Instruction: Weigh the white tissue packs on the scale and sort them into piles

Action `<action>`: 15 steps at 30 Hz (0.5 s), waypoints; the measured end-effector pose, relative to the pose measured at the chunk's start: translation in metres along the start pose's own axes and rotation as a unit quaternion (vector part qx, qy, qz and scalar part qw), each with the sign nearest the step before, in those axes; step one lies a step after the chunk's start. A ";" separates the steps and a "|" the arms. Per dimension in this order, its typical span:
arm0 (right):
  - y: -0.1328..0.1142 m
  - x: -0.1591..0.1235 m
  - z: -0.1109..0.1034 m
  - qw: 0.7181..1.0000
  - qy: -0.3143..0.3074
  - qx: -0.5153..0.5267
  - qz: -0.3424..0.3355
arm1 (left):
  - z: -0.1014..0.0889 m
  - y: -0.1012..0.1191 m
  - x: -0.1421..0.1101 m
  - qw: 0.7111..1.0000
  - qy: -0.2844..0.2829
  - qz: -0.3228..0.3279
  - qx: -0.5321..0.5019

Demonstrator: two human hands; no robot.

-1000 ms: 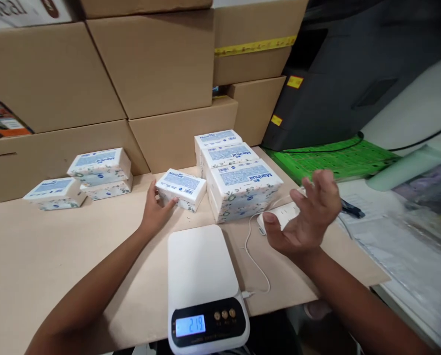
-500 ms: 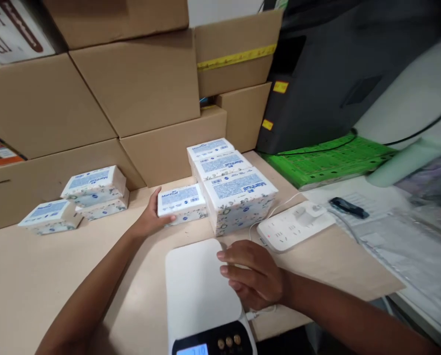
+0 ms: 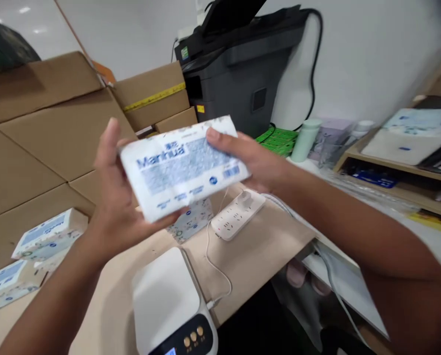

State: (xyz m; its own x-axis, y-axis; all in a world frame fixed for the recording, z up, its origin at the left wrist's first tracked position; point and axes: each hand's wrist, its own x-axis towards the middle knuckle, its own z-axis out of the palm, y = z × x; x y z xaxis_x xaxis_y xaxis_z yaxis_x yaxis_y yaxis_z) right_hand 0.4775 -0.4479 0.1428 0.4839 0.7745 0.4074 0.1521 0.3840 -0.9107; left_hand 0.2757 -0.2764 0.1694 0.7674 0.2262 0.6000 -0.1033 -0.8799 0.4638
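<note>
A white and blue tissue pack [image 3: 176, 170] marked "Manhua" is held up in front of me, its printed face towards the camera. My left hand [image 3: 119, 197] grips its left end from below, the thumb sticking up. Around the right end is my right hand [image 3: 250, 160], its thumb lying across the printed face. Beneath the pack, a white scale [image 3: 166, 291] with a black button panel rests on the table with nothing on its plate. Partly hidden behind the held pack stands another tissue pack [image 3: 194, 222]. More tissue packs [image 3: 54, 234] lie at the left.
Cardboard boxes [image 3: 31, 143] are stacked along the back. A white power strip [image 3: 238, 214] and cable lie right of the scale. Behind stands a dark printer [image 3: 238, 74] near a green crate [image 3: 279, 140] and a pale green bottle [image 3: 306, 140]. A wooden shelf [image 3: 394, 162] is at the right.
My left hand has lifted the tissue pack off the table, and my right hand has come up from beside the scale to hold it too. The view has swung right.
</note>
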 end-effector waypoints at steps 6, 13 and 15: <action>0.036 0.080 -0.087 0.979 0.119 0.064 0.154 | 0.030 -0.041 0.014 0.988 -0.076 -0.005 0.138; 0.159 0.149 -0.076 0.941 0.096 -0.010 0.324 | -0.004 -0.076 -0.103 0.919 0.011 -0.373 0.127; 0.186 0.154 -0.067 0.937 0.110 -0.049 0.329 | -0.021 -0.080 -0.139 0.872 0.016 -0.457 0.172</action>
State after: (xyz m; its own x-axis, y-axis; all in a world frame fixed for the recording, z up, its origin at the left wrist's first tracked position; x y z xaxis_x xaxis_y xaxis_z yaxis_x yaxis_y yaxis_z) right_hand 0.6376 -0.2909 0.0318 0.6645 0.7010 -0.2589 -0.1687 -0.1968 -0.9658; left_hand 0.1642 -0.2293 0.0625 0.4114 0.9057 0.1020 0.7434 -0.3982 0.5375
